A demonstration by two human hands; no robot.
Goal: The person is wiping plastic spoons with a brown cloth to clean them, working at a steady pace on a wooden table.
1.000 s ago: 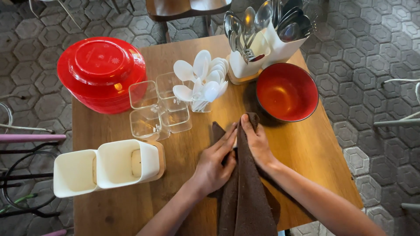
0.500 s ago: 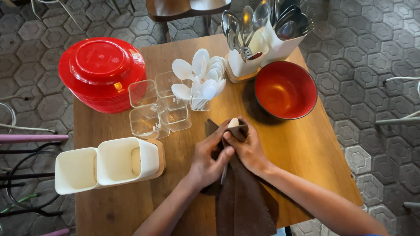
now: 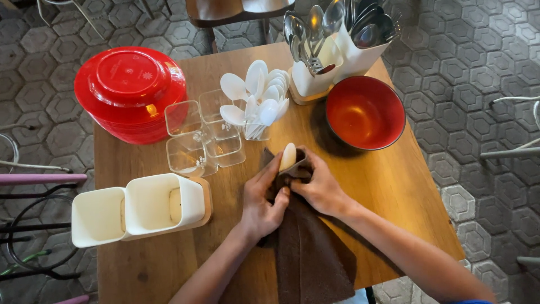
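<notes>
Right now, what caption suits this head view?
Both hands, left hand and right hand, wrap a white spoon in a brown cloth.

Wooden table [image 3: 405, 191] is occupying the centre of the frame, square top, warm brown grain, corners pointing roughly toward the frame edges. Floor [image 3: 461, 73] is showing all around it: grey hexagonal tiles with dark joints, worn and mottled. A wooden chair seat [image 3: 230, 11] is sitting at the top centre, just beyond the table's far edge. Thin white metal frame legs [image 3: 512, 152] are entering at the right edge. At the lower left, a pink bar [image 3: 34, 179] is lying across black curved tubing [image 3: 17, 225]. Light is falling evenly and softly, casting only faint shadows on the tabletop.
</notes>
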